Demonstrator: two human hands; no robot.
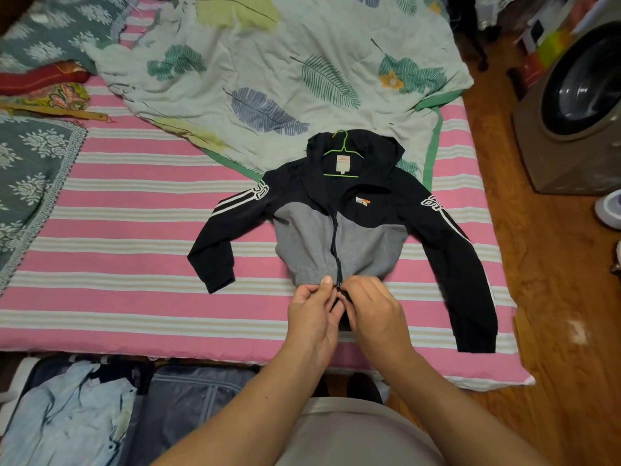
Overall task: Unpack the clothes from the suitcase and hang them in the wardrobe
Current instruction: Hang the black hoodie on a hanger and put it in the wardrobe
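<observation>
A black and grey zip jacket (366, 227) with white sleeve stripes lies flat on the pink striped bed (117, 264), front up. A green hanger (342, 153) sits inside its collar. My left hand (314, 314) and my right hand (373, 311) meet at the bottom hem, both pinching the lower end of the zip (337, 284). The zip is open above my fingers. An open suitcase (188, 398) lies on the floor at the lower left, with a pale blue shirt (67, 408) in it.
A leaf-print quilt (268, 68) is bunched across the far half of the bed. Grey floral pillows (30, 169) lie at the left. A washing machine (578, 112) stands on the wooden floor (554, 314) to the right of the bed.
</observation>
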